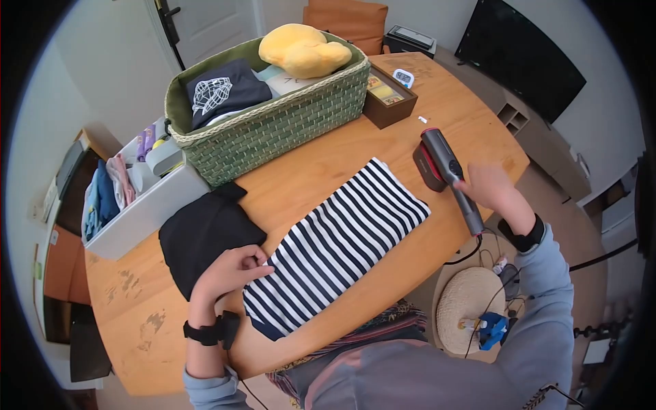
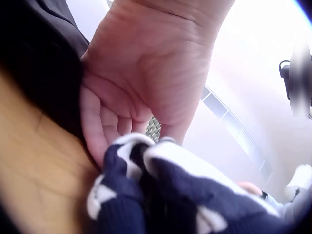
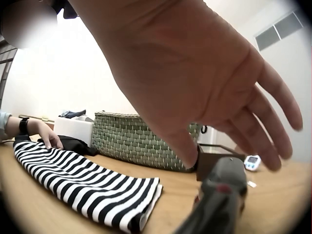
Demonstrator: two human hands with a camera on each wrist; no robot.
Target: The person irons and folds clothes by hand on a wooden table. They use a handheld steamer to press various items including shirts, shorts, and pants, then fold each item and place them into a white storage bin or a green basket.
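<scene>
A folded black-and-white striped shirt (image 1: pixel 338 246) lies slantwise on the wooden table (image 1: pixel 403 280). At its left edge my left hand (image 1: pixel 236 270) pinches the cloth between thumb and fingers; in the left wrist view the fabric (image 2: pixel 185 180) bunches up at the fingertips. A grey and red handheld garment steamer (image 1: pixel 445 160) lies to the right of the shirt, its cord running off the table edge. Over its handle hovers my right hand (image 1: pixel 488 186), fingers spread and holding nothing, as the right wrist view shows. Folded black cloth (image 1: pixel 208 232) lies beside my left hand.
A green woven basket (image 1: pixel 280 130) with clothes and a yellow plush toy (image 1: pixel 301 51) stands at the back. Left of it is a white bin (image 1: pixel 147 212) of folded clothes. A brown box (image 1: pixel 389 102) and a small digital timer (image 1: pixel 403 78) sit at the back right.
</scene>
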